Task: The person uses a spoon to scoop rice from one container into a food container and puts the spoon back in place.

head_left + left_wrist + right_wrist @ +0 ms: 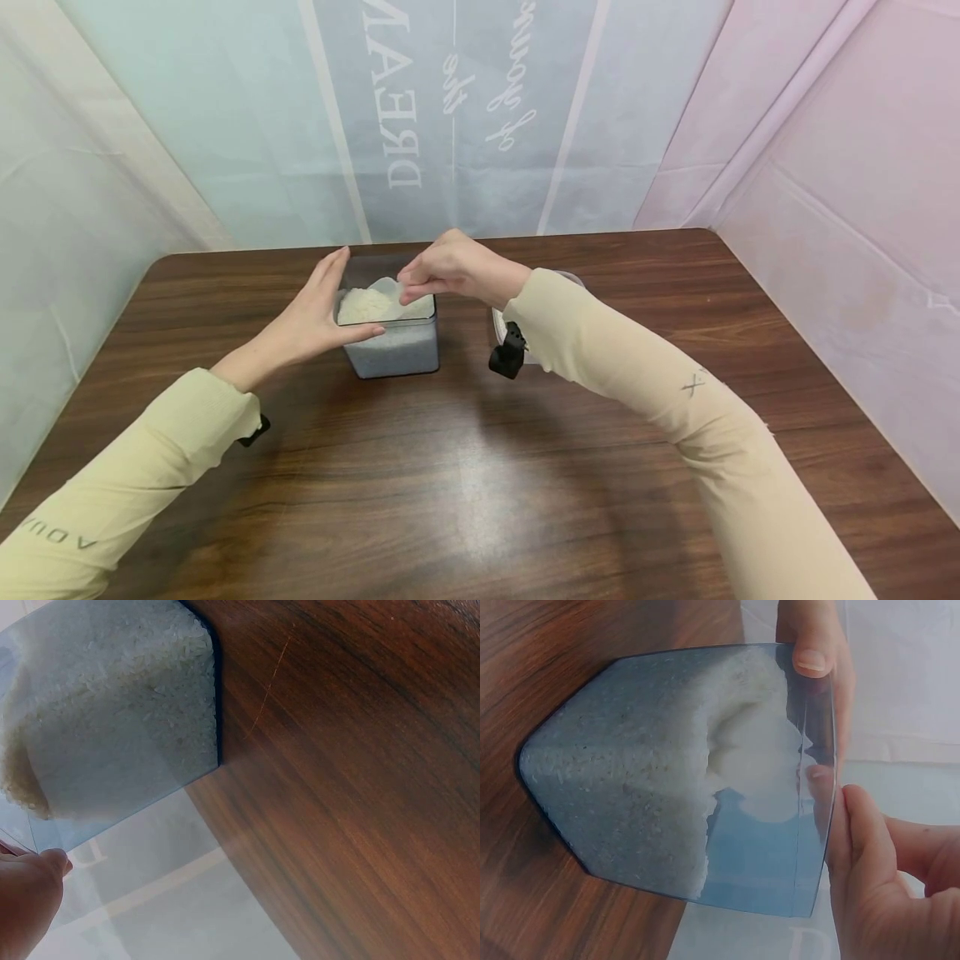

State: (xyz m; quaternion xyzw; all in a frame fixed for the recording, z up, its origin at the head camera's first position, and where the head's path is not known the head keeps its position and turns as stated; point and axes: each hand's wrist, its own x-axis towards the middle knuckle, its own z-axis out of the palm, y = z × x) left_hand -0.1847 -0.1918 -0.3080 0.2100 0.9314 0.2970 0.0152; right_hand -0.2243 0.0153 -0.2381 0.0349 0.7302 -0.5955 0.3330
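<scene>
A clear bluish plastic container [393, 354] of white rice [363, 306] stands on the table. My left hand [311, 312] grips its rim from the left, the thumb along the near side and the fingers at the far left. In the right wrist view the left thumb [811, 661] lies over the rim. Above the container's right side, my right hand [461, 271] has curled fingers and pinches a whitish translucent scoop [761, 769] dipped inside the container against the rice. The scoop's handle is hidden by the fingers.
Partly hidden under my right forearm, a second clear container [497, 323] with something white in it stands to the right. Both stand on a brown wooden table [360, 483]. A printed cloth [465, 192] hangs behind the table's far edge, with pale cloth at both sides.
</scene>
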